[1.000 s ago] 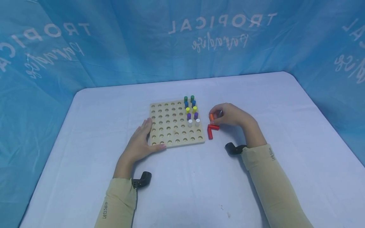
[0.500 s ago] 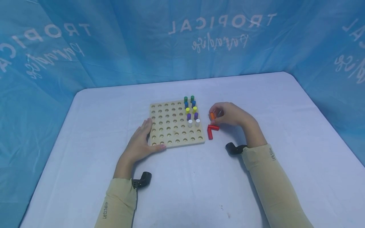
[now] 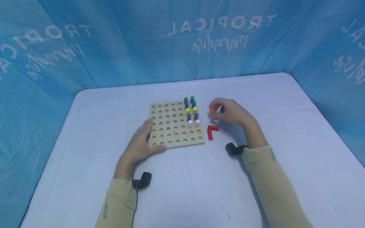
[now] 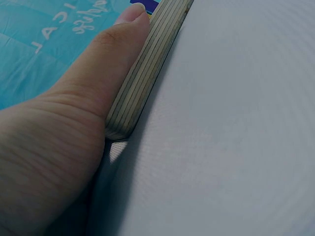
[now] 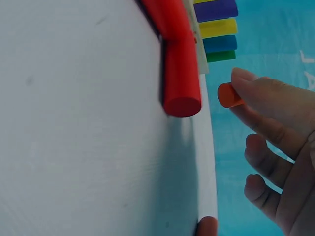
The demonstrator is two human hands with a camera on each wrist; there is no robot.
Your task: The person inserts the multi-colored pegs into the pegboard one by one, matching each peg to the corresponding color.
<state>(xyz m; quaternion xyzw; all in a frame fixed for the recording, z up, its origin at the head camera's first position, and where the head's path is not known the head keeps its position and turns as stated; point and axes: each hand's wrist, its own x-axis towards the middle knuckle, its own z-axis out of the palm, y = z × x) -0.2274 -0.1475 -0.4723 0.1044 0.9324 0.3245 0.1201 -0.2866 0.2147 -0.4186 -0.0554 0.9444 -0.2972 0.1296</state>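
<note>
In the head view a square wooden pegboard point(image 3: 172, 127) lies on the table. My left hand point(image 3: 138, 141) rests at its front left corner, fingers along the left edge and thumb on the front edge. Above the table, right of the board, my right hand point(image 3: 231, 111) pinches an orange peg point(image 3: 212, 111) between thumb and finger; its end point(image 5: 227, 95) shows in the right wrist view. Pairs of green point(image 3: 192, 99), blue point(image 3: 194, 104), yellow point(image 3: 195, 110), purple point(image 3: 196, 116) and white pegs point(image 3: 198, 123) stand in the board's two right columns.
Two red pegs point(image 3: 210, 133) lie at an angle to each other, right of the board. A rounded orange-brown end point(image 5: 207, 226) shows low in the right wrist view. Blue printed cloth point(image 3: 148, 44) hangs behind the white-covered table point(image 3: 171, 190).
My right hand has risen off the tabletop and moved slightly toward the back with the orange peg pinched in it. The left hand and the board have stayed put.
</note>
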